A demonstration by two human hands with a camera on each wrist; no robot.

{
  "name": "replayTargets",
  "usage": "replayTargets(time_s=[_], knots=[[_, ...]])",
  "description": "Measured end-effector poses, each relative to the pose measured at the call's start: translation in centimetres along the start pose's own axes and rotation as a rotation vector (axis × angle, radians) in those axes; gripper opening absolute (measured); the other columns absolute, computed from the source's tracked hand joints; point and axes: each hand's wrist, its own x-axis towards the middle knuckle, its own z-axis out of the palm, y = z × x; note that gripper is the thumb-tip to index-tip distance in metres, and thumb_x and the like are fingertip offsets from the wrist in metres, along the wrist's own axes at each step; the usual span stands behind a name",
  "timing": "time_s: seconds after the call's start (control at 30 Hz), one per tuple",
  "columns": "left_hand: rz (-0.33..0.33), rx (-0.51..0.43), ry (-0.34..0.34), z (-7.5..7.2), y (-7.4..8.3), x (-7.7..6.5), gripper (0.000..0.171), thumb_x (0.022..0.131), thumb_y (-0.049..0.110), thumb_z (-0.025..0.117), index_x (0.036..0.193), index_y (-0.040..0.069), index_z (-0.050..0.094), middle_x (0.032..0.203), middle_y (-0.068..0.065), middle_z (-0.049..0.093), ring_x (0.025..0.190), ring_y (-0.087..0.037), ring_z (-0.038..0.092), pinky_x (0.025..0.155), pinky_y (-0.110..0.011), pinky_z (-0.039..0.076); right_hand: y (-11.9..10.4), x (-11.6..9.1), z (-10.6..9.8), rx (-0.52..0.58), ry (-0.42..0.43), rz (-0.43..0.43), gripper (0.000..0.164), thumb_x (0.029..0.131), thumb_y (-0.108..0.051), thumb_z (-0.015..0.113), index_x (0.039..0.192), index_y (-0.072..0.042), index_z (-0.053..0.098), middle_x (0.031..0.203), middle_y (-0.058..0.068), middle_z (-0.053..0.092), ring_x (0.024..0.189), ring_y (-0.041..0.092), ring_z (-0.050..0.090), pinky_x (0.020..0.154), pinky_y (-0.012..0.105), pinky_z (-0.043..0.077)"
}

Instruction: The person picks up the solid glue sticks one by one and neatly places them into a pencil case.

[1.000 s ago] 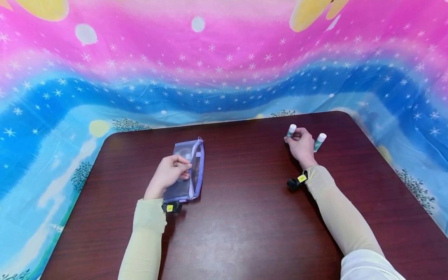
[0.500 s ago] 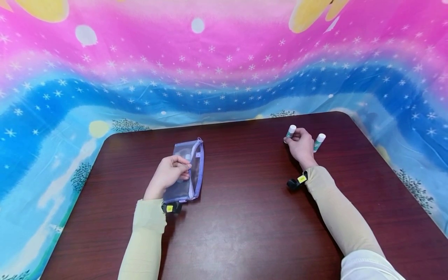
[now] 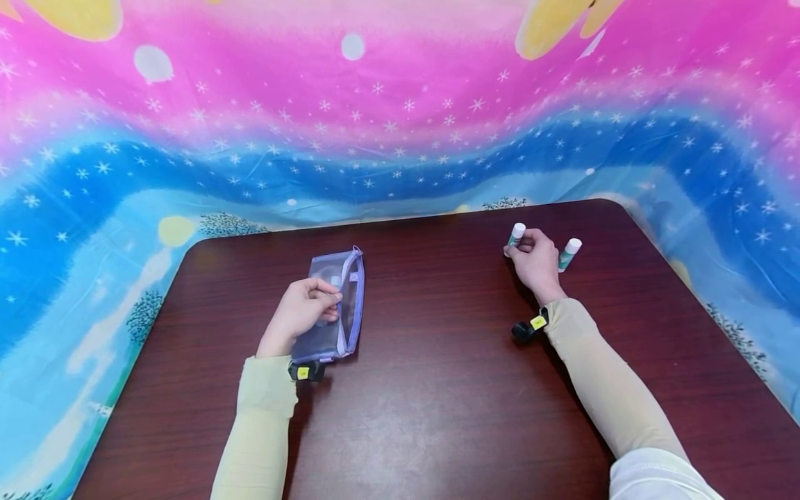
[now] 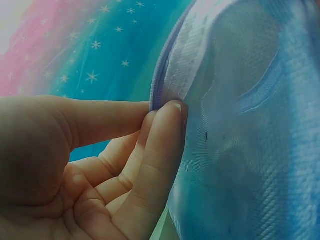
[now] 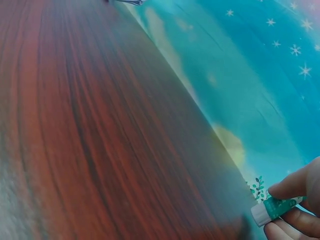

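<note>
Left hand (image 3: 305,305) pinching pouch (image 3: 351,312), right (image 3: 536,262) probably gluestick (image 3: 515,236)

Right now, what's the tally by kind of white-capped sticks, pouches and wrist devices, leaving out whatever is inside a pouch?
White-capped sticks: 2, one held in the right hand, one beside that hand
Purple pouch: 1, its edge pinched by the left hand
Black wrist devices: 2, one on each wrist
Total: 5
</note>
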Motion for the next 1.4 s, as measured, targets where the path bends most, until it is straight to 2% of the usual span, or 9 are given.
replayTargets(time_s=[0.33, 0.73, 1.03, 1.4], knots=[[-0.005, -0.002, 0.002, 0.1, 0.1, 0.1, 0.013, 0.097, 0.001, 0.066, 0.106, -0.009, 0.065, 0.084, -0.015, 0.07, 0.067, -0.021, 0.069, 0.07, -0.039, 0.063, -0.4, -0.1, 0.9, 0.03, 0.001, -0.035, 0.036, 0.094, -0.01, 0.073, 0.126, 0.002, 0.06, 0.118, 0.022, 0.068, 0.111, 0.032, 0.067, 0.095, 0.042, 0.054], [-0.003, -0.013, -0.004, 0.0, 0.0, 0.1, 0.017, 0.097, 0.002, 0.067, 0.108, -0.011, 0.064, 0.081, -0.015, 0.069, 0.066, -0.019, 0.069, 0.069, -0.038, 0.063, -1.5, -0.7, 1.5, 0.066, -0.044, -0.05, 0.038, 0.096, -0.011, 0.072, 0.131, 0.0, 0.062, 0.117, 0.018, 0.069, 0.108, 0.029, 0.068, 0.094, 0.041, 0.056], [-0.007, -0.018, -0.002, -0.1, 0.1, 0.0, 0.017, 0.097, 0.002, 0.067, 0.108, -0.011, 0.064, 0.082, -0.016, 0.069, 0.066, -0.019, 0.069, 0.068, -0.036, 0.063, -1.8, -0.9, 2.0, 0.043, -0.055, -0.064, 0.041, 0.097, -0.014, 0.072, 0.135, -0.002, 0.064, 0.114, 0.016, 0.07, 0.102, 0.027, 0.068, 0.091, 0.039, 0.055], [-0.009, -0.003, 0.002, 0.0, -0.1, 0.1, 0.015, 0.098, 0.002, 0.066, 0.107, -0.01, 0.064, 0.084, -0.015, 0.07, 0.065, -0.018, 0.068, 0.068, -0.037, 0.063, -2.3, -1.4, 2.4, 0.08, -0.073, -0.104, 0.04, 0.095, -0.013, 0.074, 0.133, -0.004, 0.065, 0.112, 0.014, 0.071, 0.099, 0.026, 0.071, 0.088, 0.038, 0.057]])
